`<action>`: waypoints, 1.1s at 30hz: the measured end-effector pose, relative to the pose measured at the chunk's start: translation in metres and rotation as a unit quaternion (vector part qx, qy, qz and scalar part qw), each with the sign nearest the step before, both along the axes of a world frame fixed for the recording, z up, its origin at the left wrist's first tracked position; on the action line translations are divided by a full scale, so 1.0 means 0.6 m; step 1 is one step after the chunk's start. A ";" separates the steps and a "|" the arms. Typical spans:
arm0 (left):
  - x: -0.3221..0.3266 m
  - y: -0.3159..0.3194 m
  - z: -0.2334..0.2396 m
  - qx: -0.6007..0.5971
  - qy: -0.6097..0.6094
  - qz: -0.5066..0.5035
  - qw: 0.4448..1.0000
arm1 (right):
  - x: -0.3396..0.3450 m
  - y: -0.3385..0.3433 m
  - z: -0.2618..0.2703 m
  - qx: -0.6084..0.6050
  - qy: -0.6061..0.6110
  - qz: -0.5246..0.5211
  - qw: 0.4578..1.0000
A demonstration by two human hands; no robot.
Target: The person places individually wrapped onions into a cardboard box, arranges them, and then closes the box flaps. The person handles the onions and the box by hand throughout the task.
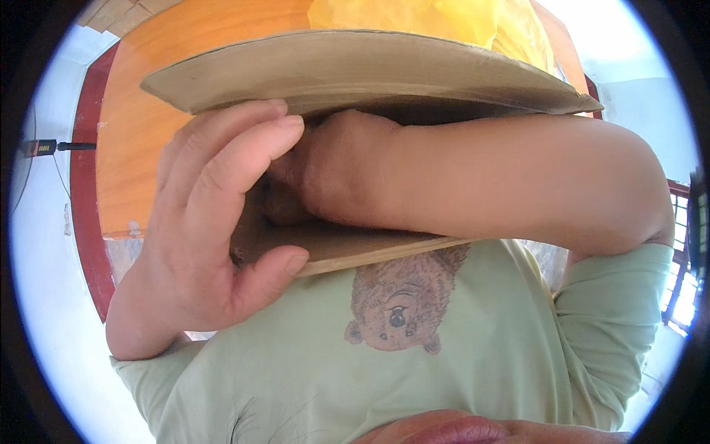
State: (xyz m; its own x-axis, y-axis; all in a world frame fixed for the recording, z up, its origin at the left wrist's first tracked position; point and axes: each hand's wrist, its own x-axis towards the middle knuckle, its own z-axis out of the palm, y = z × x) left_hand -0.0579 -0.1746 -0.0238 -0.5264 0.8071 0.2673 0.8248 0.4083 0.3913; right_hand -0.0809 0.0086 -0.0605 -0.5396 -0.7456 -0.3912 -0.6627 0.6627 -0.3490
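A brown cardboard box [355,64] stands against my chest, its mouth facing up towards me. My left hand [202,222] spans the box's left end. Its fingers reach to the far side and its thumb lies over the near wall [355,250], gripping the box between them. My right hand [327,166] is bent down inside the box, with the forearm lying across the opening from the right. Shadow and the wrist hide most of its fingers, so what they touch cannot be made out.
Beyond the box is an orange wood-grain table [133,150]. A yellow plastic bag [421,16] lies on it behind the far flap. Stacked cardboard [119,16] shows at the upper left. A fan [41,147] stands at the far left, and a barred window [679,250] is at the right.
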 end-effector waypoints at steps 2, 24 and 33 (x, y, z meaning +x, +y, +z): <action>0.000 0.002 -0.002 0.001 0.001 -0.002 1.000 | -0.001 0.001 -0.014 0.039 0.085 0.099 0.991; 0.006 0.019 -0.007 0.015 0.008 -0.009 1.000 | 0.023 0.061 -0.005 0.057 0.141 0.129 0.980; 0.007 0.014 -0.013 0.016 0.013 -0.012 1.000 | 0.021 0.061 -0.002 0.032 0.120 0.145 0.982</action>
